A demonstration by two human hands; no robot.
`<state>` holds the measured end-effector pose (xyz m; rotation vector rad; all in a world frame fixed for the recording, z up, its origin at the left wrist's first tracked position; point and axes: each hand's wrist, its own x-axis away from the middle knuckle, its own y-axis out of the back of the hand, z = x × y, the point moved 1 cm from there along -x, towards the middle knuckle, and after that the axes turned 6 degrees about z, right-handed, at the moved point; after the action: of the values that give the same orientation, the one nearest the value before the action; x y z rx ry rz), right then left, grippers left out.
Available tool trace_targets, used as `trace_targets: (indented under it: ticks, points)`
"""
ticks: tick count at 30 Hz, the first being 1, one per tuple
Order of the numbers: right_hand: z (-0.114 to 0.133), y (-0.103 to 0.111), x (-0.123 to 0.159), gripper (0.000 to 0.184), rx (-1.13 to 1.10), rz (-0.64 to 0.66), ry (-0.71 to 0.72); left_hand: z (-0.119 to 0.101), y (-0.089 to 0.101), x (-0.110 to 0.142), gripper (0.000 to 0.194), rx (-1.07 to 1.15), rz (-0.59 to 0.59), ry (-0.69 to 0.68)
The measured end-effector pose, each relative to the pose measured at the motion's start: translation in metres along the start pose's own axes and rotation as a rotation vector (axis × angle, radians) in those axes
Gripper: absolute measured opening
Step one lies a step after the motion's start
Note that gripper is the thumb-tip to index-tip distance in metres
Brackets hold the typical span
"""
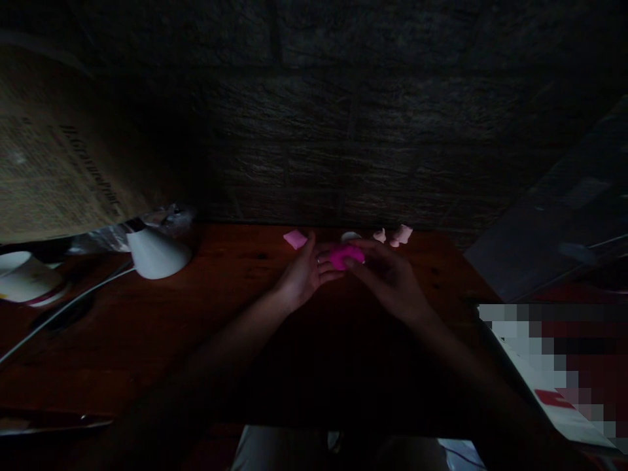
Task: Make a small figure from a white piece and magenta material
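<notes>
A bright magenta lump (pixel 342 256), which looks like soft modelling clay, is between my two hands above the wooden table. My left hand (pixel 311 268) supports it on outstretched fingers, thumb raised, with a ring on one finger. From the other side my right hand (pixel 390 278) grips the lump with thumb and fingers. Behind my left thumb lies a flat pink piece (pixel 295 239). A small white round item (pixel 350 236) is partly hidden behind the hands. Farther right sit a small pale pink piece (pixel 379 235) and a larger pale pink piece (pixel 403 233).
The wooden table (pixel 220 261) meets a dark brick wall (pixel 314 131). At left stand a white cone-shaped object (pixel 159 254) with a cord, a paper cup (pixel 27 278) and a large printed brown bag (pixel 53 144). A grey panel (pixel 549 216) leans at right.
</notes>
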<state>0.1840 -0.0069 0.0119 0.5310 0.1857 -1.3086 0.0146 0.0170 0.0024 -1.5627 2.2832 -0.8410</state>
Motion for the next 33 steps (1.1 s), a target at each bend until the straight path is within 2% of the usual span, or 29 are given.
trace_targets:
  ticks: [2, 6, 9, 11, 13, 15, 18, 21, 26, 30, 33]
  points:
    - [0.001, -0.003, 0.003, 0.032, 0.058, 0.019, 0.025, -0.002, -0.003, 0.003, 0.057, 0.073, -0.032, -0.051]
    - [0.003, -0.013, 0.010, 0.035, 0.160, 0.153, 0.081, -0.001, -0.010, 0.010, 0.064, 0.123, 0.005, -0.040]
    - [0.005, -0.014, 0.011, 0.034, 0.188, 0.174, 0.096, 0.000, -0.013, 0.010, 0.067, 0.101, 0.021, -0.039]
    - [0.005, -0.010, 0.009, 0.031, 0.220, 0.169, 0.078, -0.001, -0.011, 0.007, 0.067, 0.029, 0.018, -0.095]
    - [0.004, -0.004, 0.007, 0.028, 0.277, 0.175, 0.044, -0.004, -0.005, 0.000, 0.066, -0.109, -0.034, -0.223]
    - [0.000, 0.000, 0.005, 0.022, 0.365, 0.207, 0.032, -0.008, 0.006, -0.006, 0.065, -0.280, -0.171, -0.364]
    - [-0.006, 0.001, 0.004, 0.021, 0.485, 0.281, 0.013, -0.011, 0.019, -0.011, 0.059, -0.469, -0.310, -0.435]
    - [-0.008, -0.003, 0.004, 0.019, 0.542, 0.345, -0.033, -0.008, 0.019, -0.010, 0.055, -0.578, -0.268, -0.408]
    - [-0.008, -0.008, 0.004, 0.012, 0.487, 0.393, -0.079, 0.001, 0.003, -0.003, 0.052, -0.661, -0.137, -0.407]
    - [-0.011, -0.005, 0.004, 0.012, 0.439, 0.400, -0.072, 0.001, 0.003, -0.002, 0.051, -0.665, -0.122, -0.418]
    - [-0.014, -0.001, 0.004, 0.011, 0.418, 0.356, -0.032, -0.001, 0.006, -0.003, 0.051, -0.674, -0.137, -0.435]
